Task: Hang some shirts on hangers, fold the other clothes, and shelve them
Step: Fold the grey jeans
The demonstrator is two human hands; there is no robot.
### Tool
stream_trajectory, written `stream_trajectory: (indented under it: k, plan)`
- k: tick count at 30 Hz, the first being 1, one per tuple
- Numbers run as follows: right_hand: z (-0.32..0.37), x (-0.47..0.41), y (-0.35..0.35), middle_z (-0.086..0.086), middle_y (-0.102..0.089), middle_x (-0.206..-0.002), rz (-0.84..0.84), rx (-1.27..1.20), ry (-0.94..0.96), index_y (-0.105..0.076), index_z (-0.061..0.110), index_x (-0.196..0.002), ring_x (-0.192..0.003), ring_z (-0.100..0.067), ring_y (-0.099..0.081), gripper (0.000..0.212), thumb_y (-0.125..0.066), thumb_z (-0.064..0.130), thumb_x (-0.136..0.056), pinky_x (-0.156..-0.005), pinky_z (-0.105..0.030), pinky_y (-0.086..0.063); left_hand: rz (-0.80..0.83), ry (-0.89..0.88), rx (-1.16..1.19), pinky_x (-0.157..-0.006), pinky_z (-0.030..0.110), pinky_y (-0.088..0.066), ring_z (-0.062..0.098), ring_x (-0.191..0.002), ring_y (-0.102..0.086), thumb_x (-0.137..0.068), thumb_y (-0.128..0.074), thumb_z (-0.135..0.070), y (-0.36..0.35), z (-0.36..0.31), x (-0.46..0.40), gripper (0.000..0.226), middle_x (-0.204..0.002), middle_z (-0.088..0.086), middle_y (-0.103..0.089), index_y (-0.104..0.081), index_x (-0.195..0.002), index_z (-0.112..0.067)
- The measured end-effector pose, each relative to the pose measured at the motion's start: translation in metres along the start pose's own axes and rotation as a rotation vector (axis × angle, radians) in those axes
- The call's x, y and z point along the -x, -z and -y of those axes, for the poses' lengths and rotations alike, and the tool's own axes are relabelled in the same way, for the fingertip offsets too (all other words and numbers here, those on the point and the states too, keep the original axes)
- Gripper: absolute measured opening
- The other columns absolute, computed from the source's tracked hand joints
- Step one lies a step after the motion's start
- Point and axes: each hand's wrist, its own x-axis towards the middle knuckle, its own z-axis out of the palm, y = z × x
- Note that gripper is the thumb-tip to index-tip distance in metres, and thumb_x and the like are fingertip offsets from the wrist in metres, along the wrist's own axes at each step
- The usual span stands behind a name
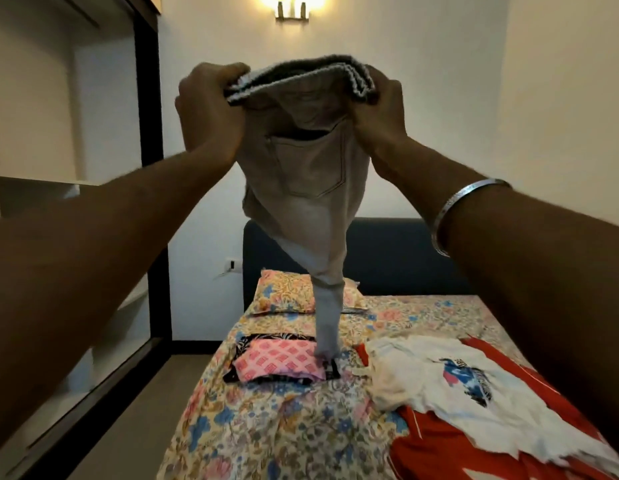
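I hold a pair of grey trousers [302, 174] up high by the striped waistband, legs hanging down to the bed. My left hand [211, 105] grips the waistband's left end and my right hand [379, 109] grips its right end. A back pocket faces me. The leg ends touch a folded pink patterned garment [278, 363] lying on a dark folded one. To the right lie a white printed T-shirt [470, 389] and a red garment [436, 448] under it.
The bed [266, 434] has a floral sheet, a floral pillow [283, 296] and a dark blue headboard [398, 258]. An open wardrobe with pale shelves [41, 195] stands at the left, beside a strip of floor [138, 424]. A wall lamp glows above.
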Motion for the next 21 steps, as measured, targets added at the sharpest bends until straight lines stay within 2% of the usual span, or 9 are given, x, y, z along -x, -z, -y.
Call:
stream_trajectory:
  k: [4,6,8,11,13,15,16,18,21]
  plan:
    - [0.022,0.046,0.024,0.006,-0.075,-0.099,0.164,0.1,-0.192,-0.074,0.027,-0.1,-0.094,-0.009,-0.07,0.024,-0.077,0.044,-0.083,-0.085,-0.034,-0.06,0.169,0.05,-0.036,-0.087,0.03,-0.058,0.015,-0.103,-0.069,-0.089,-0.067,-0.023,0.048,-0.011,0.047,0.032,-0.113,-0.001,-0.075,-0.073,-0.119,-0.028]
    - [0.029,0.061,0.034,0.007,-0.075,-0.095,0.234,0.113,-0.28,-0.074,0.022,-0.104,-0.085,-0.004,-0.07,0.037,-0.077,0.052,-0.082,-0.07,-0.023,-0.058,0.237,0.066,-0.01,-0.077,0.024,-0.056,0.018,-0.098,-0.069,-0.087,-0.068,-0.025,0.071,-0.012,0.065,0.028,-0.108,0.001,-0.074,-0.074,-0.115,-0.022]
    - [0.039,0.075,0.037,0.008,-0.072,-0.087,0.282,0.111,-0.341,-0.072,0.018,-0.1,-0.066,0.001,-0.063,0.037,-0.071,0.052,-0.087,-0.051,-0.014,-0.045,0.266,0.117,0.159,-0.076,0.023,-0.058,0.017,-0.099,-0.069,-0.087,-0.072,-0.028,0.091,-0.013,0.079,0.026,-0.107,-0.003,-0.073,-0.072,-0.112,-0.021]
    - [0.046,0.096,0.031,0.007,-0.065,-0.068,0.299,0.064,-0.413,-0.068,0.019,-0.081,-0.047,-0.001,-0.054,0.036,-0.07,0.054,-0.088,-0.042,-0.017,-0.036,0.296,0.27,0.492,-0.088,0.038,-0.06,0.015,-0.11,-0.068,-0.089,-0.076,-0.035,0.113,-0.005,0.106,0.035,-0.119,-0.002,-0.071,-0.066,-0.12,-0.023]
    - [0.043,0.111,0.025,0.008,-0.06,-0.055,0.263,0.014,-0.448,-0.062,0.018,-0.066,-0.041,-0.004,-0.051,0.041,-0.073,0.053,-0.086,-0.042,-0.017,-0.035,0.362,0.518,0.623,-0.092,0.035,-0.056,0.016,-0.119,-0.064,-0.082,-0.081,-0.044,0.117,0.01,0.14,0.064,-0.134,0.004,-0.064,-0.057,-0.136,-0.02]
    - [0.031,0.129,0.017,0.008,-0.058,-0.047,0.216,-0.046,-0.537,-0.058,0.015,-0.062,-0.038,-0.003,-0.053,0.042,-0.075,0.046,-0.086,-0.04,-0.015,-0.036,0.529,0.924,0.665,-0.096,0.041,-0.049,0.022,-0.128,-0.058,-0.062,-0.089,-0.06,0.121,0.026,0.189,0.095,-0.142,0.008,-0.057,-0.051,-0.142,-0.024]
    - [0.023,0.143,0.015,0.008,-0.06,-0.046,0.21,-0.097,-0.606,-0.06,0.012,-0.066,-0.039,-0.003,-0.056,0.039,-0.076,0.042,-0.087,-0.041,-0.014,-0.039,0.669,1.116,0.726,-0.094,0.045,-0.05,0.025,-0.124,-0.06,-0.053,-0.092,-0.064,0.122,0.032,0.219,0.1,-0.137,0.012,-0.06,-0.058,-0.137,-0.021]
    - [0.007,0.168,0.012,0.002,-0.073,-0.064,0.244,-0.197,-0.737,-0.067,0.005,-0.082,-0.059,-0.01,-0.071,0.04,-0.08,0.043,-0.083,-0.057,-0.022,-0.057,0.858,1.334,0.92,-0.093,0.047,-0.057,0.027,-0.106,-0.069,-0.054,-0.096,-0.052,0.122,0.031,0.271,0.081,-0.121,0.017,-0.069,-0.072,-0.119,-0.01]
    - [-0.026,0.198,0.011,-0.007,-0.078,-0.098,0.289,-0.142,-0.86,-0.074,0.009,-0.106,-0.092,-0.025,-0.075,0.061,-0.08,0.06,-0.074,-0.087,-0.047,-0.06,0.707,1.389,0.963,-0.091,0.041,-0.059,0.032,-0.102,-0.071,-0.083,-0.079,-0.017,0.11,0.02,0.309,0.044,-0.124,0.026,-0.067,-0.069,-0.118,0.007]
